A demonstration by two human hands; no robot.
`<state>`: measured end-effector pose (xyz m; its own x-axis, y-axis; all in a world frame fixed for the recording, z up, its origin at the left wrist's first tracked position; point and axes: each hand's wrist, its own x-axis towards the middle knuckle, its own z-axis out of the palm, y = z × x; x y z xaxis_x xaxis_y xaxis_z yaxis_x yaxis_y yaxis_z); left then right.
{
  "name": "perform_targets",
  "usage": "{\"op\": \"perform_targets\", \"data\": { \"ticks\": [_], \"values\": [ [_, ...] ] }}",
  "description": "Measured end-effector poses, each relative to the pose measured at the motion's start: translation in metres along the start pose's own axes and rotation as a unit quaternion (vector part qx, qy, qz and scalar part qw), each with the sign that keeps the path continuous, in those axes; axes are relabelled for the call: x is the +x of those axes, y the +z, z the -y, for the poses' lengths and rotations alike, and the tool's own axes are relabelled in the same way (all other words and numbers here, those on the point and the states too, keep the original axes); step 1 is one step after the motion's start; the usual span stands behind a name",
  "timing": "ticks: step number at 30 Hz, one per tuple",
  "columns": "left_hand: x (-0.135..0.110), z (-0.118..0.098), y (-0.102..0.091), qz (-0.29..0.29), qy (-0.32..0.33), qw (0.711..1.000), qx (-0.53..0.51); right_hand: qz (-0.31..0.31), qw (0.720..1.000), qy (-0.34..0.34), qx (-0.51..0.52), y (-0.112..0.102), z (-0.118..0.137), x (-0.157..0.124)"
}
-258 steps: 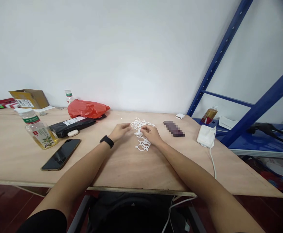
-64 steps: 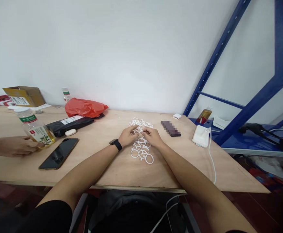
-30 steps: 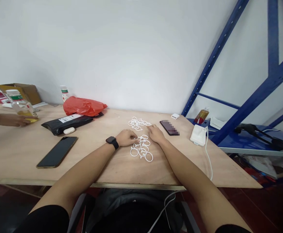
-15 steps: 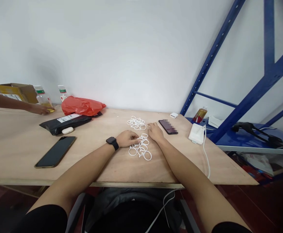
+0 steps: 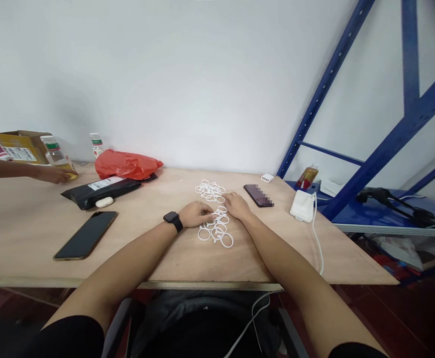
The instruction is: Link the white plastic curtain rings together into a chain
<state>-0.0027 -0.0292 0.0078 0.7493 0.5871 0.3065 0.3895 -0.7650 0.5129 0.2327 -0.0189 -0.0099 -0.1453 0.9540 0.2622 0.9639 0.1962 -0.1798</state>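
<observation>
Two groups of thin white plastic rings with small knobs lie on the wooden table in front of me: a tangled far pile (image 5: 207,189) and a loose nearer group (image 5: 219,231). My left hand (image 5: 195,214), with a black watch on its wrist, rests at the left of the nearer group, thumb and fingers pinched on a ring at its upper end. To the right of the gap between the groups, my right hand (image 5: 239,205) has its fingertips closed at a white ring (image 5: 220,200) on the far pile's near edge. The fingers partly cover both grips.
A large phone (image 5: 86,235), a white earbud case (image 5: 104,202), a black parcel (image 5: 101,191) and a red bag (image 5: 126,164) lie left. Another person's hand (image 5: 55,174) is at a bottle (image 5: 57,154). Right are a second phone (image 5: 258,195) and a white charger (image 5: 301,206) with its cable.
My right hand has shifted slightly left and nearer, its fingers now at a ring on the far pile's edge. My left hand barely moved. The other person's hand and bottle moved left.
</observation>
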Motion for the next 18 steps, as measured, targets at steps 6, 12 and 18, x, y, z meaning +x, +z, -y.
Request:
{"op": "perform_targets", "data": {
  "ticks": [6,12,18],
  "values": [
    [-0.001,0.002,0.002,-0.015,-0.007,1.0,0.0,-0.006,1.0,-0.003,0.029,0.0,0.002,-0.001],
    [0.0,0.01,0.008,-0.11,-0.046,0.993,-0.007,-0.085,0.982,-0.036,0.163,0.001,0.004,-0.003],
    [0.005,0.022,0.011,-0.187,-0.091,0.977,-0.047,-0.112,0.935,-0.157,0.296,-0.009,0.03,-0.014]
  ]
}}
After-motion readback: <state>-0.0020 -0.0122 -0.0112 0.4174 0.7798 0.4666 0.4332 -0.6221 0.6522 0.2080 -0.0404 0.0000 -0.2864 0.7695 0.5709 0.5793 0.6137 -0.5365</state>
